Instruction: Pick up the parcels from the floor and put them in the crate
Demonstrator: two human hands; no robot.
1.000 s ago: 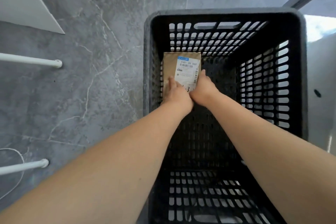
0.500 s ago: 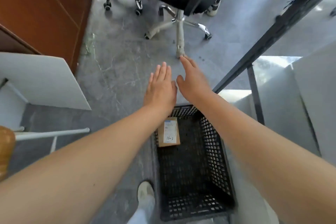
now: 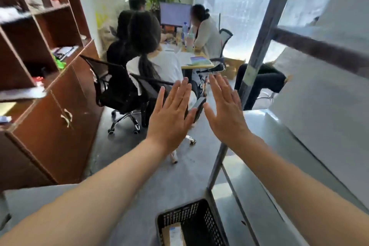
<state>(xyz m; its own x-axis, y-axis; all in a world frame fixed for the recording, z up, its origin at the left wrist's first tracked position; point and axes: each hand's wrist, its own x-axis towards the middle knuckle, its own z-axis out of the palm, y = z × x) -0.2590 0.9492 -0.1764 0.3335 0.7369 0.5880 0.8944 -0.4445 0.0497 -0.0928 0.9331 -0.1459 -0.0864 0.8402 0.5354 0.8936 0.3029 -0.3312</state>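
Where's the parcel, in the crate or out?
In: the brown labelled parcel lies on the bottom of the black crate, by its left wall.

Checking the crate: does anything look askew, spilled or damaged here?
Nothing stands out. The parcel lies inside the crate, and the left hand and right hand are open and empty.

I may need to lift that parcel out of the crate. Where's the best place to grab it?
Come straight down from above, since the crate walls block every side. The parcel lies flat, label up, close against the left wall, so probably set the grip on its free right long edge, sliding under from the crate's bare floor beside it.
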